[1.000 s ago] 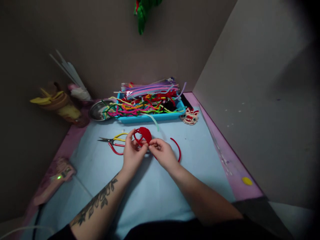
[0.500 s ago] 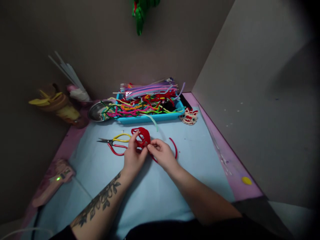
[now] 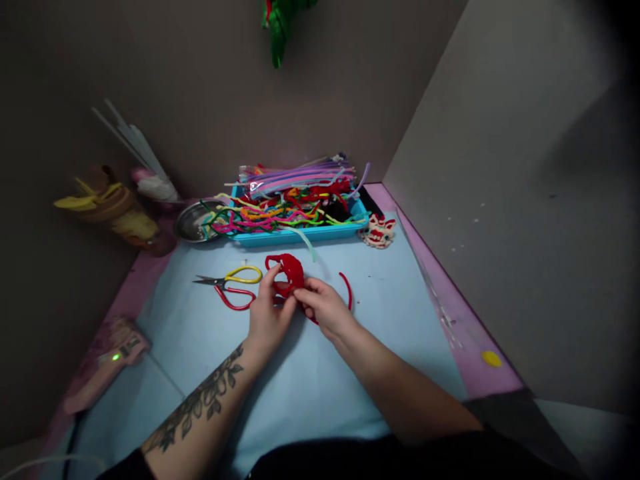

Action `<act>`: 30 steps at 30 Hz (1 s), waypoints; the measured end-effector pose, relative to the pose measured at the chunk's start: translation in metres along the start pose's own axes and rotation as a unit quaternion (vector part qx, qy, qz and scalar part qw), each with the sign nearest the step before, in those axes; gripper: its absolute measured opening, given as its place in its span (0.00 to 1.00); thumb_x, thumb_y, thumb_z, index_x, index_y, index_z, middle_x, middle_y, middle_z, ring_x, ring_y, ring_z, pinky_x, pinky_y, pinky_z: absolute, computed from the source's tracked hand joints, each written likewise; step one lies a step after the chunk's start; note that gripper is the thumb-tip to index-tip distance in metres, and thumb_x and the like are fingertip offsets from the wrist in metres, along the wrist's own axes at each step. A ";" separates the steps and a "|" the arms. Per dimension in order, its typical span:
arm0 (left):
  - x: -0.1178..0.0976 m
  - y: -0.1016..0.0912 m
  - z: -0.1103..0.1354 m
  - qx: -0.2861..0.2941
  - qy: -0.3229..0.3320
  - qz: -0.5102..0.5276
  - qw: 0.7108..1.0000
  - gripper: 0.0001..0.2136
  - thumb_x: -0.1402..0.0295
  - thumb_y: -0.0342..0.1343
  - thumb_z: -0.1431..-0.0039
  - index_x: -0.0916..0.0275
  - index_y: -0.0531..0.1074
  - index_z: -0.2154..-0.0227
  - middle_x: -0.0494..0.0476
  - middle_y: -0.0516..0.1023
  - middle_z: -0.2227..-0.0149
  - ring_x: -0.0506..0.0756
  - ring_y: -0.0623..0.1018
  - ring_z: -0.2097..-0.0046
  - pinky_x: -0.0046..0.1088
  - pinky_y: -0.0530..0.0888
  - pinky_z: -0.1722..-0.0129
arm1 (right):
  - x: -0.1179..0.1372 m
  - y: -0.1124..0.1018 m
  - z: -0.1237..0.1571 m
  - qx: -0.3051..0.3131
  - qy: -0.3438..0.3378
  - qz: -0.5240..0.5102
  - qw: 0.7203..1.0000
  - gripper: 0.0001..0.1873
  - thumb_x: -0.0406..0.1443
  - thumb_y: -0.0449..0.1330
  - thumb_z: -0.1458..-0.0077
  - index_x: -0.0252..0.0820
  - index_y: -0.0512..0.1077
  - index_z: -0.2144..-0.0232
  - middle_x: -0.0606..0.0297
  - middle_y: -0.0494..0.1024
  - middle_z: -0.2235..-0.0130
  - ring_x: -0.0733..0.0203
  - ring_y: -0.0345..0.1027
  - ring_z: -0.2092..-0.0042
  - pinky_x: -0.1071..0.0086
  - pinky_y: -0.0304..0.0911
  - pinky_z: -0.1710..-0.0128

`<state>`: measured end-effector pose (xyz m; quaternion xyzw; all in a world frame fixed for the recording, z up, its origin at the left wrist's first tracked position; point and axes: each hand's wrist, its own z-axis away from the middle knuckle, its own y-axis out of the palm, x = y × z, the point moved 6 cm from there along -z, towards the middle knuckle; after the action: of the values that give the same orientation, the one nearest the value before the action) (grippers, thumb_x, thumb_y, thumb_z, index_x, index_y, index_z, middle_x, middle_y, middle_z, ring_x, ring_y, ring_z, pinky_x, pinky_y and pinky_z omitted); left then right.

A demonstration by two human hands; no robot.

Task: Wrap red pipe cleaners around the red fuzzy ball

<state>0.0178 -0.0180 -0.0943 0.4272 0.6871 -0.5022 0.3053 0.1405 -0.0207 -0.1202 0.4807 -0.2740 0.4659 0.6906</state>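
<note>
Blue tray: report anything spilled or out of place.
Pipe cleaners overflow the blue tray: some trail left into the metal bowl, and a pale one hangs over the front rim onto the mat.

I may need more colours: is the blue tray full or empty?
Full: the blue tray is heaped with colourful pipe cleaners, some hanging over its rim.

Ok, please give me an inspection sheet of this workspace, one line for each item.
Surface: light blue mat on a pink table.
Job's things: red pipe-cleaner shape; its loose end curves to the right.
Clutter: scissors, blue tray of pipe cleaners, metal bowl, small figure, yellow blob.
Hands: left hand and right hand both pinch the shape.
Cables: dark cable by the pink device, lower left.
Surroundings: grey walls; green ornament hangs above.
</note>
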 end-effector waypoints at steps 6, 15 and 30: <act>-0.003 0.002 -0.005 -0.014 -0.085 0.178 0.980 0.32 0.72 0.62 0.51 0.58 0.57 0.43 0.52 0.76 0.66 0.52 0.79 0.66 0.26 0.76 0.67 | 0.011 -0.001 -0.001 0.027 -0.045 -0.032 0.998 0.13 0.39 0.70 0.66 0.40 0.70 0.79 0.73 0.72 0.78 0.69 0.61 0.74 0.71 0.56 0.70; -0.005 0.008 -0.007 0.016 -0.124 0.238 0.963 0.34 0.73 0.63 0.54 0.57 0.56 0.44 0.50 0.74 0.67 0.50 0.77 0.69 0.23 0.74 0.70 | 0.014 -0.005 -0.001 0.059 -0.041 0.035 0.997 0.15 0.40 0.69 0.63 0.40 0.68 0.77 0.74 0.68 0.81 0.71 0.57 0.78 0.73 0.50 0.76; 0.000 0.012 -0.006 0.051 -0.134 0.211 0.967 0.42 0.69 0.61 0.50 0.59 0.45 0.35 0.53 0.75 0.66 0.52 0.77 0.65 0.28 0.75 0.66 | 0.003 -0.010 -0.005 0.014 -0.017 -0.016 1.000 0.19 0.46 0.70 0.67 0.40 0.67 0.83 0.76 0.64 0.86 0.72 0.51 0.82 0.73 0.44 0.80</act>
<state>0.0285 -0.0106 -0.0976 0.5061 0.5081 -0.5132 0.4715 0.1503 -0.0157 -0.1232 0.5026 -0.2719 0.4505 0.6859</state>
